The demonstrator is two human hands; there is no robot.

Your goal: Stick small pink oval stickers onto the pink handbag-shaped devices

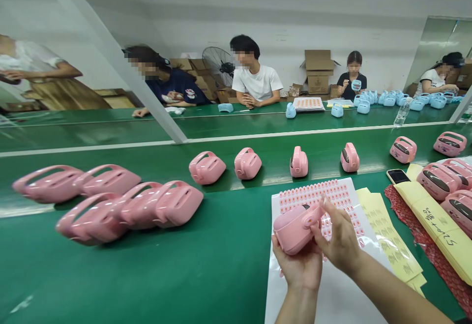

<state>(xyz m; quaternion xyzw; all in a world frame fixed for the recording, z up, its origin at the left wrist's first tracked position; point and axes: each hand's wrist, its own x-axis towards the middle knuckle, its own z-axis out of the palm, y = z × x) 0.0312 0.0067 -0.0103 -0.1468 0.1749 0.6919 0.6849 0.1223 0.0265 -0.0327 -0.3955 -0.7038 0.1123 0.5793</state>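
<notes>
Cupped from below, the left hand point(300, 267) is closed around a pink case point(293, 228) at 5 o'clock in the view, while the right hand point(341, 240) pinches the case's upper end with its fingertips point(321, 209). Beneath them lies a white sticker sheet point(332, 299), with yellow label strips point(391, 240) at its 3 o'clock. A cluster of pink cases point(147, 208) rests at 9 o'clock on the green belt point(184, 275), a row of four more point(298, 162) stands at 12, and blue cases point(387, 99) sit far beyond at 1 o'clock
</notes>
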